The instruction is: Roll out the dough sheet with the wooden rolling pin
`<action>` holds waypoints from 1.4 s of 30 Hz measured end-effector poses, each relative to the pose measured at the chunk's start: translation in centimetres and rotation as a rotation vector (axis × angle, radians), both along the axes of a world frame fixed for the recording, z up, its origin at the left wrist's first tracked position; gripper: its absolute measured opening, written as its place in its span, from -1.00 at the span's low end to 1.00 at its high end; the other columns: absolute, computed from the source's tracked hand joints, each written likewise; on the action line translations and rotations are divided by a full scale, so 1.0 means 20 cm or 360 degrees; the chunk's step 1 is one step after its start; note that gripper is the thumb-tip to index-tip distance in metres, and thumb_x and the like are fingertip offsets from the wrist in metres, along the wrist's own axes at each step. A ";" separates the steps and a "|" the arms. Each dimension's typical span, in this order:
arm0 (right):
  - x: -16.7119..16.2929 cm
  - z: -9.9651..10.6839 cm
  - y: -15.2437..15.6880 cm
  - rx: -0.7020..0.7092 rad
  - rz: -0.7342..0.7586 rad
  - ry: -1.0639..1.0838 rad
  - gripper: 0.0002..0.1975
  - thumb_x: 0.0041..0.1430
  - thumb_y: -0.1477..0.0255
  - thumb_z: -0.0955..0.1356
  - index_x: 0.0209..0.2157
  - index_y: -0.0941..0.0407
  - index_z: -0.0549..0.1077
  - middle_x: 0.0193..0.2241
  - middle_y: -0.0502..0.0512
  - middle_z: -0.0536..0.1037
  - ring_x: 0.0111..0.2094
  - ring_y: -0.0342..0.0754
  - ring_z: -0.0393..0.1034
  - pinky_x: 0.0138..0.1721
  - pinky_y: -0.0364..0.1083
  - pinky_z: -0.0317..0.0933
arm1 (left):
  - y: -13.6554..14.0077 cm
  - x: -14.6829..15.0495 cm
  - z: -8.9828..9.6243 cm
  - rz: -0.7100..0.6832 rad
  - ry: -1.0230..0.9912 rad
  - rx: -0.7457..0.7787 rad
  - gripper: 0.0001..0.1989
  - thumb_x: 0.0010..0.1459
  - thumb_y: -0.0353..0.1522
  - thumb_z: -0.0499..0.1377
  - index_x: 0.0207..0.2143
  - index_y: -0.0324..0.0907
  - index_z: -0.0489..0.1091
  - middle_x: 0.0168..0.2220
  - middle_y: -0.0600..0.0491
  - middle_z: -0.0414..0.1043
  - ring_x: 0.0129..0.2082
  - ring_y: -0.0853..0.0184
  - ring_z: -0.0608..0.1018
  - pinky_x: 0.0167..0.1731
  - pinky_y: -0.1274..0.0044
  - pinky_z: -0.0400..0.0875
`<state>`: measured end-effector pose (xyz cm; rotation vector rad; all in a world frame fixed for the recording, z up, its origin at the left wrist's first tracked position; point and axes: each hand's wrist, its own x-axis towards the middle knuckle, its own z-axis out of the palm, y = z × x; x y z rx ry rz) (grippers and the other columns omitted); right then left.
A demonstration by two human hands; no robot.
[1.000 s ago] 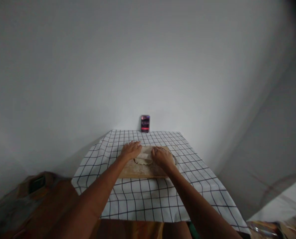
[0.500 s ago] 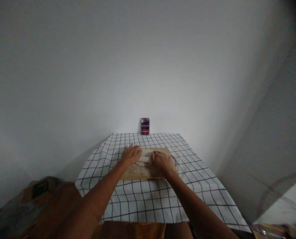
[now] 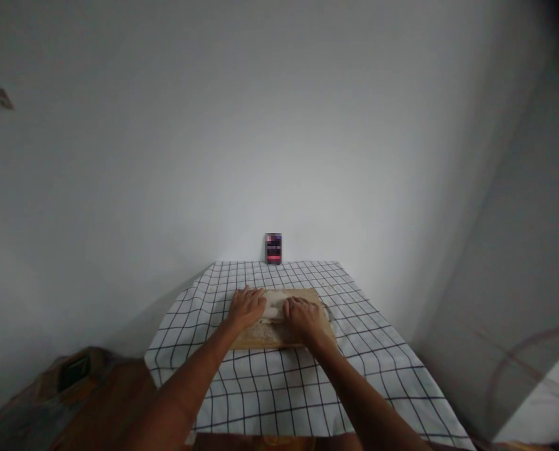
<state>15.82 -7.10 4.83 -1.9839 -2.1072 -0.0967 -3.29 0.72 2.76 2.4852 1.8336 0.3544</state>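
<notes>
A flattened piece of pale dough (image 3: 274, 307) lies on a floury wooden board (image 3: 270, 338), in the middle of the head view. My left hand (image 3: 248, 306) rests palm down at the dough's left side, its fingers stretched forward and somewhat apart. Over the dough's right side, my right hand (image 3: 303, 316) presses down with its fingers curled against it. Between the hands, the middle of the dough and its near edge show; both ends are covered by the hands.
A checked cloth (image 3: 279, 394) covers the table under the board. At the table's far edge a phone-like device (image 3: 273, 248) with a blurred screen leans on the wall (image 3: 279, 138). A box-like object (image 3: 75, 373) stands low at the left.
The whole view has tilted up slightly, so the table sits lower. My right hand has shifted a little left over the dough; my left hand stays at the dough's left side.
</notes>
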 end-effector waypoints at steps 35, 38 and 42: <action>0.04 0.04 0.13 -0.0024 -0.0035 0.0079 -0.62 0.60 0.35 0.23 0.11 0.16 0.64 0.10 0.41 0.72 0.18 0.20 0.63 0.08 0.01 0.43 | 0.06 0.04 0.01 0.0071 0.0014 0.0048 -0.48 0.56 -0.20 0.00 0.45 0.02 0.44 0.47 0.02 0.49 0.55 -0.01 0.38 0.54 0.09 0.21; 0.04 0.03 0.11 -0.0004 -0.0041 0.0075 -0.63 0.61 0.36 0.23 0.09 0.16 0.65 0.09 0.41 0.73 0.17 0.19 0.63 0.06 0.00 0.42 | 0.03 0.04 0.01 0.0051 0.0005 0.0109 -0.49 0.55 -0.22 0.01 0.43 0.05 0.46 0.46 0.04 0.51 0.55 -0.02 0.36 0.56 0.11 0.15; 0.03 -0.05 0.06 0.0067 -0.0068 0.0148 -0.57 0.65 0.36 0.17 0.02 0.13 0.66 0.11 0.32 0.73 0.17 0.11 0.61 0.19 0.01 0.36 | -0.09 0.02 -0.01 -0.0035 -0.0025 0.0258 -0.52 0.54 -0.28 0.01 0.37 0.03 0.52 0.42 0.01 0.55 0.54 0.04 0.36 0.60 0.14 0.06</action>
